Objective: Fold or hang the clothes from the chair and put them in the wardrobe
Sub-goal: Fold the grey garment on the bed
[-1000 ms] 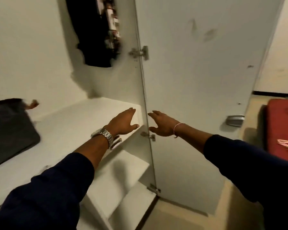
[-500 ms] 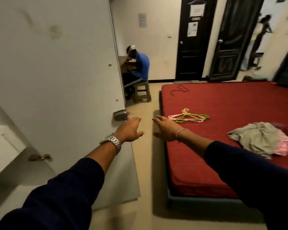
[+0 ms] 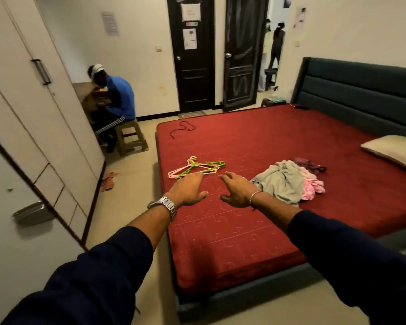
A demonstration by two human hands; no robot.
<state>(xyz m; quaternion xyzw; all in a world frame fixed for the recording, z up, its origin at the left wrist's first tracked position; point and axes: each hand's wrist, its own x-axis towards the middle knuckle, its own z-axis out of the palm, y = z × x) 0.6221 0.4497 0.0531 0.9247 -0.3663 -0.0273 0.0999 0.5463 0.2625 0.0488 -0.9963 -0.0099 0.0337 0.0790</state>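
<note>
Hands both empty, fingers loosely spread, palms down: we record left hand (image 3: 188,192) and right hand (image 3: 237,193) held out side by side above the red bed (image 3: 256,231). Clothes pile (image 3: 288,181) lies on the bed just right of our right hand. Hangers (image 3: 197,168) lie just beyond our left hand. Wardrobe (image 3: 33,146) stands well to the left of both hands.

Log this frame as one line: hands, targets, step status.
left hand: open, empty | right hand: open, empty | hangers: on bed | clothes pile: on bed, untouched | status: nothing picked up yet
</note>
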